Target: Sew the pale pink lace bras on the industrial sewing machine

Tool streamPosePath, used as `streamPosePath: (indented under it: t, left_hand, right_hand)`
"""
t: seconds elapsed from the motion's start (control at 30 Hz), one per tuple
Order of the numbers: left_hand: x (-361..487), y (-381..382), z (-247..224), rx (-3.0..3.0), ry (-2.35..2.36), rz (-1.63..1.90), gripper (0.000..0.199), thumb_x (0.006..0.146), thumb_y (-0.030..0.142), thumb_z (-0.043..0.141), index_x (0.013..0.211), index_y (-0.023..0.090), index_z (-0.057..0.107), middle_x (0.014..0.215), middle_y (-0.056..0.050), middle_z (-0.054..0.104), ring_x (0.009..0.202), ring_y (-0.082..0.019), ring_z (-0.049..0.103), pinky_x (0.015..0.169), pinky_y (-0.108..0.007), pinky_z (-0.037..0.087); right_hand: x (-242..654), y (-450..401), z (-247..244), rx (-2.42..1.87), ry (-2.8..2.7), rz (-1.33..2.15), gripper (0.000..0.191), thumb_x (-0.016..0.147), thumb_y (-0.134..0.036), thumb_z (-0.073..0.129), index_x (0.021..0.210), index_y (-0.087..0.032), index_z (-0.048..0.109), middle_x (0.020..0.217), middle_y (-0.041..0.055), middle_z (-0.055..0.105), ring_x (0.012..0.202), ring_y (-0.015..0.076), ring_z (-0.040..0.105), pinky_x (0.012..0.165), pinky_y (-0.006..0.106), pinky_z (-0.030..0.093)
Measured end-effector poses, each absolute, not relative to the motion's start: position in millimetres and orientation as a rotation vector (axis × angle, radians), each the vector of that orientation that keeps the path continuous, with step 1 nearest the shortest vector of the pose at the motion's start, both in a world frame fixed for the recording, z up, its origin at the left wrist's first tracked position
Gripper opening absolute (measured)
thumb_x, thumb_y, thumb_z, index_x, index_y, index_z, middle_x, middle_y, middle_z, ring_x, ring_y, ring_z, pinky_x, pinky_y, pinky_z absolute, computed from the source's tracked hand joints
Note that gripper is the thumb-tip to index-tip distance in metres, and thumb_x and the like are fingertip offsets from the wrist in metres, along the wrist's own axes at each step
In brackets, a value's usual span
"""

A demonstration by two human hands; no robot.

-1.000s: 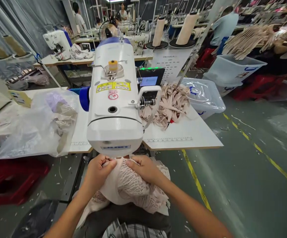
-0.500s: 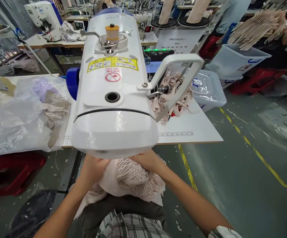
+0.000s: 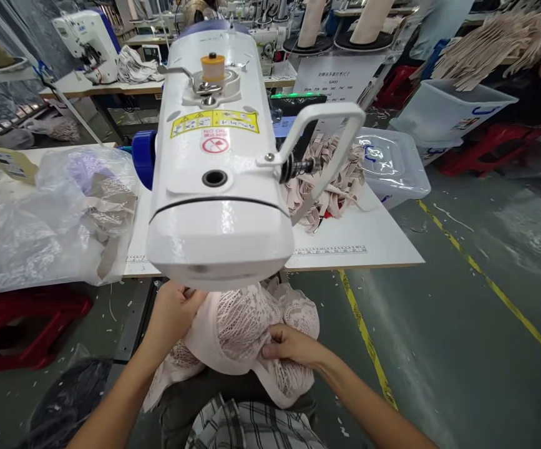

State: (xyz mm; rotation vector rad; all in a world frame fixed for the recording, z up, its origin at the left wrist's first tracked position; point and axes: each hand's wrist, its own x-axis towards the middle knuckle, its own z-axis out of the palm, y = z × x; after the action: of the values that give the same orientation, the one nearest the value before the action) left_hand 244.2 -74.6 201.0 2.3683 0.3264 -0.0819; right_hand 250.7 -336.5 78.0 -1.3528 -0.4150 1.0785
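Observation:
A pale pink lace bra (image 3: 246, 324) lies over my lap, just below the head of a white sewing machine (image 3: 218, 231). At its upper left edge, my left hand (image 3: 176, 312) pinches the fabric, its fingertips partly hidden near the machine. My right hand (image 3: 293, 346) grips the lace between thumb and fingers at the middle of the bra, between the two cups. The machine's needle area is hidden under its head.
A clear plastic bag (image 3: 64, 218) of fabric lies on the table at left. Pink straps (image 3: 331, 181) are heaped right of the machine, near a lidded plastic box (image 3: 392, 162). A red stool (image 3: 27, 324) stands at lower left.
My right hand has come down and back from under the machine head to the middle of the bra. More of the right cup shows. The machine's white lever has shifted slightly.

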Motion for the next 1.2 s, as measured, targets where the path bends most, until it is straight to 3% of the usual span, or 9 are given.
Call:
streamPosePath:
  t: [0.2, 0.33, 0.57, 0.67, 0.77, 0.87, 0.93, 1.07, 1.2]
  left_hand:
    - [244, -81, 204, 2.396, 0.312, -0.055, 0.044, 0.082, 0.036, 0.05, 0.056, 0.023, 0.017, 0.051, 0.006, 0.017, 0.051, -0.009, 0.02, 0.05, -0.027, 0.016]
    - [243, -79, 202, 2.394, 0.322, -0.063, 0.036, 0.086, 0.038, 0.052, 0.059, 0.022, 0.034, 0.053, 0.005, 0.035, 0.051, -0.01, 0.034, 0.05, -0.025, 0.023]
    - [215, -82, 204, 2.523, 0.069, 0.451, 0.009, 0.091, 0.028, 0.055, 0.096, 0.021, 0.058, 0.09, -0.004, 0.066, 0.084, -0.016, 0.063, 0.069, -0.024, 0.047]
    - [195, -112, 222, 2.438, -0.457, 0.57, 0.029, 0.09, 0.021, 0.056, 0.118, 0.018, 0.052, 0.115, -0.012, 0.065, 0.115, -0.02, 0.059, 0.095, -0.03, 0.047]
    - [185, -142, 235, 2.373, -1.036, 0.384, 0.054, 0.088, 0.045, 0.061, 0.132, 0.016, 0.046, 0.124, -0.014, 0.065, 0.127, -0.026, 0.053, 0.113, -0.04, 0.036]
    - [188, -146, 230, 2.429, -0.974, -0.085, 0.052, 0.076, 0.064, 0.067, 0.104, 0.02, 0.064, 0.084, -0.003, 0.072, 0.084, -0.022, 0.067, 0.098, -0.039, 0.045]
    - [194, -135, 219, 2.457, -0.725, -0.306, 0.04, 0.08, 0.057, 0.063, 0.069, 0.02, 0.057, 0.06, 0.002, 0.059, 0.059, -0.014, 0.055, 0.071, -0.03, 0.047]
    - [215, -101, 208, 2.471, -0.269, -0.295, 0.046, 0.089, 0.045, 0.053, 0.056, 0.019, 0.035, 0.056, 0.004, 0.039, 0.055, -0.01, 0.04, 0.051, -0.023, 0.026]
    - [236, -85, 212, 2.453, 0.082, -0.27, 0.046, 0.088, 0.053, 0.054, 0.057, 0.019, 0.048, 0.049, 0.005, 0.032, 0.049, -0.01, 0.036, 0.047, -0.023, 0.024]
  right_hand:
    - [240, -352, 72, -1.096, -0.06, 0.963, 0.04, 0.075, -0.055, 0.077, 0.082, -0.016, 0.072, 0.077, 0.0035, 0.07, 0.074, 0.0173, 0.065, 0.081, 0.032, 0.05]
    - [235, -359, 77, -1.056, -0.02, 0.899, 0.036, 0.073, -0.05, 0.08, 0.085, -0.017, 0.074, 0.078, 0.0044, 0.072, 0.074, 0.0191, 0.067, 0.079, 0.033, 0.051]
    - [240, -374, 110, -1.12, -0.12, 0.776, 0.033, 0.082, -0.052, 0.07, 0.086, -0.019, 0.075, 0.075, 0.0036, 0.07, 0.066, 0.0174, 0.064, 0.072, 0.031, 0.051]
    - [245, -375, 144, -1.3, -0.471, 0.816, 0.033, 0.088, -0.048, 0.063, 0.078, -0.019, 0.076, 0.063, 0.0, 0.063, 0.057, 0.0141, 0.055, 0.06, 0.026, 0.045]
    - [245, -366, 186, -1.5, -0.938, 0.898, 0.028, 0.093, -0.038, 0.058, 0.081, -0.021, 0.077, 0.063, -0.0009, 0.062, 0.062, 0.015, 0.056, 0.063, 0.026, 0.044]
    - [247, -352, 215, -1.618, -1.193, 0.929, 0.027, 0.098, -0.034, 0.051, 0.096, -0.024, 0.076, 0.073, -0.0006, 0.067, 0.069, 0.0146, 0.059, 0.068, 0.024, 0.043]
    - [255, -345, 220, -1.747, -1.181, 0.869, 0.025, 0.098, -0.033, 0.052, 0.094, -0.022, 0.073, 0.074, -0.0006, 0.066, 0.066, 0.0128, 0.057, 0.064, 0.023, 0.04]
    - [284, -331, 205, -1.965, -1.041, 0.583, 0.032, 0.098, -0.034, 0.053, 0.072, -0.016, 0.062, 0.07, 0.0001, 0.061, 0.068, 0.0131, 0.053, 0.068, 0.025, 0.037]
    - [309, -317, 189, -1.99, -0.882, 0.519, 0.038, 0.096, -0.04, 0.055, 0.065, -0.018, 0.057, 0.065, -0.0009, 0.059, 0.063, 0.0128, 0.052, 0.062, 0.025, 0.035]
